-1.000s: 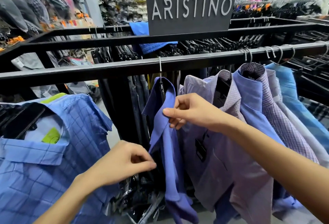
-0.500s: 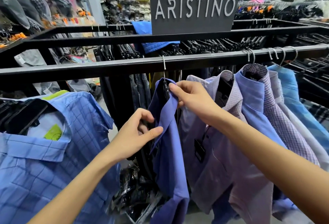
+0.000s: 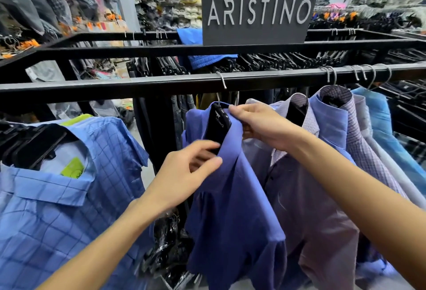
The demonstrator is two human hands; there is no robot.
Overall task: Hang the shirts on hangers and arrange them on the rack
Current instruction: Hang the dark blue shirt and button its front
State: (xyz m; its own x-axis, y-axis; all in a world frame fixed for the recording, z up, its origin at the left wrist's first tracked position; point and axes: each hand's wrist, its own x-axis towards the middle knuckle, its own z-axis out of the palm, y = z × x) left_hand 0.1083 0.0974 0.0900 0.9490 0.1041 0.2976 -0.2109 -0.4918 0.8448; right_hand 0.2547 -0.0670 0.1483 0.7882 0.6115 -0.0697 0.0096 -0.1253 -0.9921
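Observation:
A dark blue shirt (image 3: 232,209) hangs on a black hanger (image 3: 217,126) whose metal hook sits over the black rack rail (image 3: 138,85). My right hand (image 3: 260,126) pinches the shirt's collar at the right of the hanger. My left hand (image 3: 184,174) holds the collar's front edge just below the hanger, thumb and fingers curled on the cloth. To the right hang several shirts (image 3: 334,147) in lilac, blue and check. At the left a light blue checked shirt (image 3: 69,197) lies on black hangers.
A dark ARISTINO sign (image 3: 258,8) stands on the rack top. Empty black hangers (image 3: 276,59) crowd the inner rail behind. Bagged clothes (image 3: 46,6) fill the shelves at the back left. Plastic-wrapped items (image 3: 166,243) lie low under the rail.
Both hands rose to the collar of the dark blue shirt. The left hand came up from lower on the shirt front. The shirt turned, so its hanger faces me.

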